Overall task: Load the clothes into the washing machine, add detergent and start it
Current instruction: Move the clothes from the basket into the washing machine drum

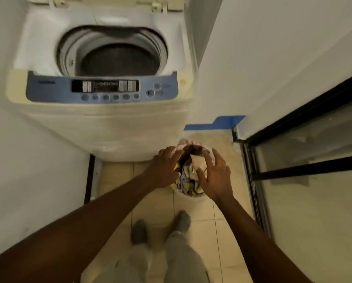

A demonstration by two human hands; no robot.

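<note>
With lid up on washing machine, both left hand and right hand spread open over clothes in basket, gripping nothing, tile floor free beside.

Home laundry nook: top-loading washing machine between white walls, tiled floor, basket of clothes, glass door right.

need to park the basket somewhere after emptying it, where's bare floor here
Bare tile lies between the basket and the feet, and left of the basket below the washing machine. Right of the basket, only a narrow strip before the glass door. Both hands, left hand and right hand, crowd the clothes.
</note>
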